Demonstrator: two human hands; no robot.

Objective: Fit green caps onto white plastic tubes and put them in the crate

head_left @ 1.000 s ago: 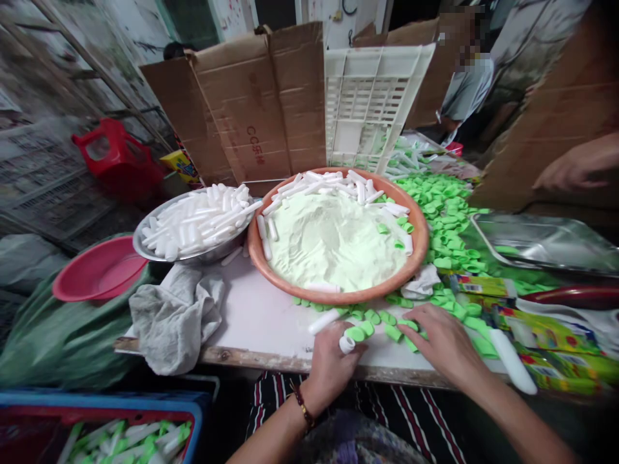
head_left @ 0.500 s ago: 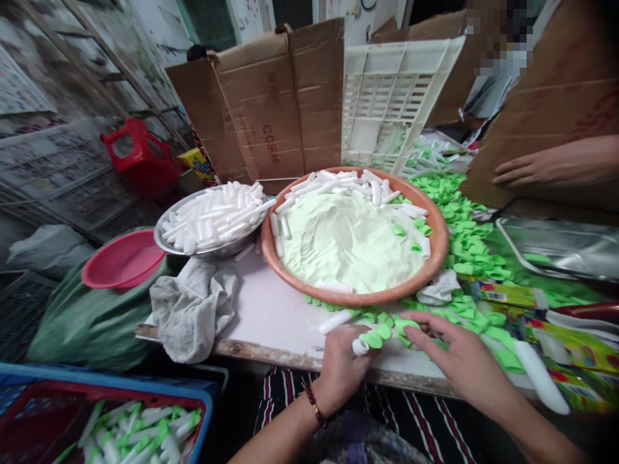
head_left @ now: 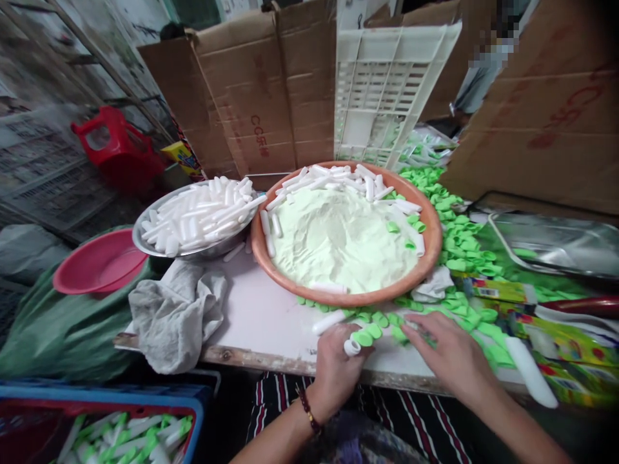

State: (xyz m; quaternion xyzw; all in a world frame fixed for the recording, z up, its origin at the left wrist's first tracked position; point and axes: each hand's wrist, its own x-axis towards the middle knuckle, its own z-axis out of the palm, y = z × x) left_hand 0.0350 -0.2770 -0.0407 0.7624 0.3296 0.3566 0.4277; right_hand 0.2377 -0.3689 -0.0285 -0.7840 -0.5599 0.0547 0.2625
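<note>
My left hand is shut on a short white plastic tube, whose end sticks out past my fingers. Loose green plastic caps lie right beside that tube on the white table board. My right hand rests with its fingers apart among those caps, and I cannot see a cap held in it. Beyond both hands stands a terracotta basin heaped with pale green powder, with white tubes along its far side. A longer white tube lies to the right of my right hand.
A steel bowl of white tubes stands left of the basin, by a grey cloth and a red basin. A blue-rimmed crate sits below the table's near edge. Right are a steel tray, printed packaging, and cardboard.
The other person's hand at the right has gone from view behind the cardboard. My hands have barely moved, and the left still grips the white tube.
</note>
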